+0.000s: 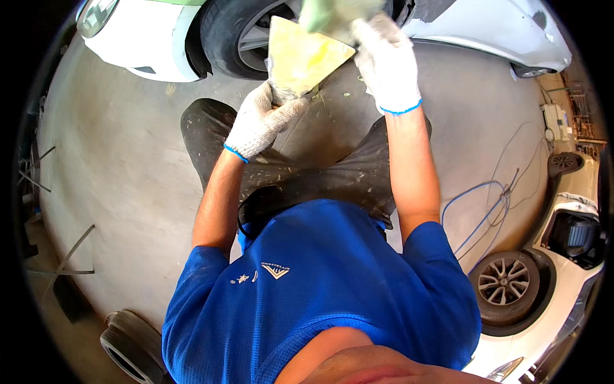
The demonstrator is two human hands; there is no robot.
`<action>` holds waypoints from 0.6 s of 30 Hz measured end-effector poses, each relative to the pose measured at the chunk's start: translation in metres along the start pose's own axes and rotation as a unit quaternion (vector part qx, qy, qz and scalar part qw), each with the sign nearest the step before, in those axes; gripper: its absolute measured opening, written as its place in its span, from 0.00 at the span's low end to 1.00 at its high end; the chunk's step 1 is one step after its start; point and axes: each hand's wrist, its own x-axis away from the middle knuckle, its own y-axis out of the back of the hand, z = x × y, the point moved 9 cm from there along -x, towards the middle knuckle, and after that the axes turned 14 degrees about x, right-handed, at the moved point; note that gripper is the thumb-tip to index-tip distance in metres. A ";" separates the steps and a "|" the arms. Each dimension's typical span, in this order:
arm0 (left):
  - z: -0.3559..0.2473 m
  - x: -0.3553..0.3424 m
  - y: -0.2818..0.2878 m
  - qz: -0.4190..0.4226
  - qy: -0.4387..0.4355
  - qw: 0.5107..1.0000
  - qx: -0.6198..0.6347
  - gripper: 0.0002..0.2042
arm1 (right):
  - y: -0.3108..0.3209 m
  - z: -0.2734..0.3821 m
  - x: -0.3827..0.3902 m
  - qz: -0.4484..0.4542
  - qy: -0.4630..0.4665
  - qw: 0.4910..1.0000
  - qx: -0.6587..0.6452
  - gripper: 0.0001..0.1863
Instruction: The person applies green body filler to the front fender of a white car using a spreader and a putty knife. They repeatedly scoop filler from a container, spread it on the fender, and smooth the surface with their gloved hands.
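Observation:
My left hand [262, 121], in a white knit glove with a blue cuff, is closed round the narrow end of a wedge-shaped putty plate [304, 54]. Pale yellow paste coats its upturned face. My right hand [388, 64], gloved alike, is raised to the right of the plate's far corner. Its fingers are curled but smeared by motion, and they seem to grip something I cannot make out. A blurred pale green and grey shape [329, 16] lies at those fingers, above the plate. Just beyond both hands is a car wheel [224, 38].
White car bodywork [144, 41] flanks the wheel, with a silver panel [473, 29] on the right. Hoses and cables [499, 198] trail over the grey floor at right, near another car [543, 275]. Loose tyres [131, 345] lie at lower left, and thin metal stands [70, 256] at left.

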 end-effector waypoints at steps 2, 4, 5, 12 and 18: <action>-0.005 0.000 0.004 0.002 -0.015 1.000 0.013 0.20 | -0.013 0.012 0.005 0.031 0.053 0.978 0.201 0.06; -0.004 -0.001 0.014 -0.021 -0.016 1.000 0.002 0.21 | -0.019 0.029 0.006 0.069 0.146 0.911 0.380 0.09; -0.002 0.000 0.017 -0.031 -0.034 0.999 0.013 0.22 | -0.026 0.035 0.007 0.087 0.192 0.861 0.462 0.11; -0.033 0.000 0.002 -0.027 -0.095 0.995 0.006 0.27 | -0.081 0.058 0.063 0.024 0.358 0.770 0.527 0.14; -0.028 -0.004 0.005 -0.040 -0.099 0.994 -0.025 0.23 | -0.057 0.071 0.049 -0.065 0.366 0.787 0.492 0.15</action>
